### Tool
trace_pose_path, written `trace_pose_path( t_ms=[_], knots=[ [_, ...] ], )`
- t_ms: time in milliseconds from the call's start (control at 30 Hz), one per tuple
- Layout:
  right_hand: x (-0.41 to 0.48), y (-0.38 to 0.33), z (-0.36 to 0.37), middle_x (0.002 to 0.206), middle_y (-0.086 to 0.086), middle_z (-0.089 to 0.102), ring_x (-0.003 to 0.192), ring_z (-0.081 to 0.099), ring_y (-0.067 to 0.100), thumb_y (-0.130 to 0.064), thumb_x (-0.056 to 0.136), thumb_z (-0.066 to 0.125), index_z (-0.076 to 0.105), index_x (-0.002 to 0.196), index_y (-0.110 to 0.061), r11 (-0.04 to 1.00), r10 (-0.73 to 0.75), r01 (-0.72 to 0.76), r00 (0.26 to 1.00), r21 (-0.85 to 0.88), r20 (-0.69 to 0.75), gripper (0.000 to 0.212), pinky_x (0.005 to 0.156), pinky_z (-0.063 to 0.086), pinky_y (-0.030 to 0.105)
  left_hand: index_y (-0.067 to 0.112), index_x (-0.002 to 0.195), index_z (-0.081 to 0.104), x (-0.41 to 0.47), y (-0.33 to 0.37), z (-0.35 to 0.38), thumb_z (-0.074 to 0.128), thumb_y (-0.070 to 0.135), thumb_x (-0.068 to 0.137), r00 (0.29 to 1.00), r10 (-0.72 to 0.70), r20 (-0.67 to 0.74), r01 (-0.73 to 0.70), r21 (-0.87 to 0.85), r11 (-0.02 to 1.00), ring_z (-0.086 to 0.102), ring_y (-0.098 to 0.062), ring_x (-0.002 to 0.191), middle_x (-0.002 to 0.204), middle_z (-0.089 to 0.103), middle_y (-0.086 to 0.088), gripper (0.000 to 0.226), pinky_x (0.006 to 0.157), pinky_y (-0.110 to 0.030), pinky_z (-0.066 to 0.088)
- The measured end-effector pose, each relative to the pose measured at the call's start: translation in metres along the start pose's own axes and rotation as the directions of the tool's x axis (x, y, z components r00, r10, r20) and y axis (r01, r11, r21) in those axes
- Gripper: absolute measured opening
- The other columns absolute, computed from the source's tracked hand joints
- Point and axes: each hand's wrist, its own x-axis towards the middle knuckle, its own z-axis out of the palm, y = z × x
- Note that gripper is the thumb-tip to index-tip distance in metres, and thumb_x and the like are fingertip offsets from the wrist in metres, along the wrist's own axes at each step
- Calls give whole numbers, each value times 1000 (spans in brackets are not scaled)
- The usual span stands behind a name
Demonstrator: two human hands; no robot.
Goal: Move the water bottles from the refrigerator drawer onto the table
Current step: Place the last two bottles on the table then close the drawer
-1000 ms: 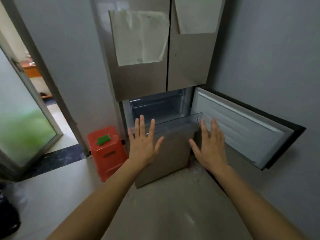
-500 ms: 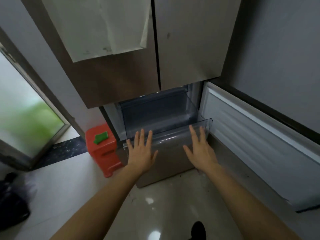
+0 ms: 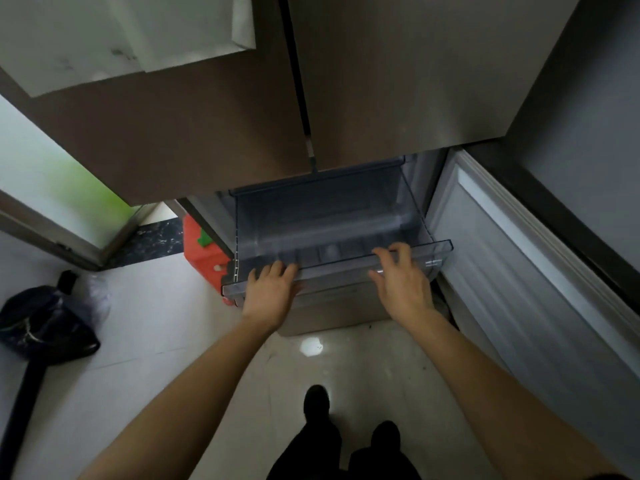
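A clear plastic refrigerator drawer [image 3: 332, 220] stands pulled out under the two shut upper doors. No water bottle shows inside it; only its ribbed floor is visible. My left hand [image 3: 272, 292] holds the front rim [image 3: 440, 252] of the drawer near its left end, fingers hooked over the edge. My right hand [image 3: 398, 277] grips the same rim further right, fingers curled over the top and thumb below. No table is in view.
The lower refrigerator door [image 3: 526, 278] hangs open on the right, close to my right arm. A red stool [image 3: 204, 252] stands left of the drawer. A black bag [image 3: 45, 327] lies on the floor at the left. My feet [image 3: 349, 431] are below the drawer.
I have stepped closer and the view has tipped down. Both hands went from spread open in front of the drawer to holding its front rim.
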Motion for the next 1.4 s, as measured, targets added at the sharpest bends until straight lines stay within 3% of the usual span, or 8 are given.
trace_pose_path(
  t_ms=[533,600,700,767,833,967,1200,1400],
  knots=[
    [74,-32,0,165,2,-20,148,23,25,-12,99,55,7,159,-18,910,124,-168,982,378,139,77,109,36,26,18,137,53,66,-1,-7,66,34,92,919,-292,-263,208,-305,929,39,-37,134,140,46,-19,50,115,-53,27],
    [67,-40,5,164,4,-22,150,14,21,-9,97,60,5,159,-13,785,278,-266,958,560,65,83,109,25,15,13,127,53,53,16,-12,71,30,88,812,-504,-294,300,-531,793,41,-35,127,131,46,-18,46,107,-47,34],
    [62,-52,17,163,7,-23,151,10,21,-7,96,58,-5,157,-6,596,496,-398,865,698,69,87,99,13,2,4,115,51,56,28,-2,71,38,83,667,-741,76,449,-835,319,45,-36,119,123,49,-18,51,105,-48,40],
    [64,-59,22,163,6,-24,151,7,21,-7,97,55,-12,156,-8,525,516,-440,845,728,139,89,98,13,3,-3,114,54,69,24,10,60,61,69,586,-749,311,458,-889,-10,52,-40,116,120,55,-23,79,103,-53,43],
    [69,-63,25,162,3,-28,152,4,21,-6,98,54,-19,155,-12,500,478,-432,860,750,177,93,102,18,10,-5,122,49,76,23,18,51,61,71,600,-698,390,446,-888,-113,50,-41,119,127,50,-25,83,106,-54,41],
    [75,-57,35,158,-3,-38,151,1,19,-7,95,60,-27,152,-16,600,376,-385,910,701,177,105,103,20,15,2,152,19,78,23,4,55,31,99,765,-562,315,473,-867,157,24,-38,144,157,10,-16,70,120,-44,23],
    [96,-24,55,157,8,-39,152,5,30,-21,88,71,-24,153,-12,875,184,-205,979,439,92,116,120,21,34,27,158,-4,88,3,28,52,49,97,928,-269,256,367,-516,774,-15,-36,150,160,-32,-10,86,119,-56,16],
    [126,-14,71,161,12,-29,152,-6,33,-34,85,73,-22,154,-15,927,153,-208,969,312,194,119,122,17,51,31,157,-10,107,-16,35,54,50,94,940,-247,235,305,-257,917,-16,-37,150,160,-32,-12,92,119,-54,13]
  ],
)
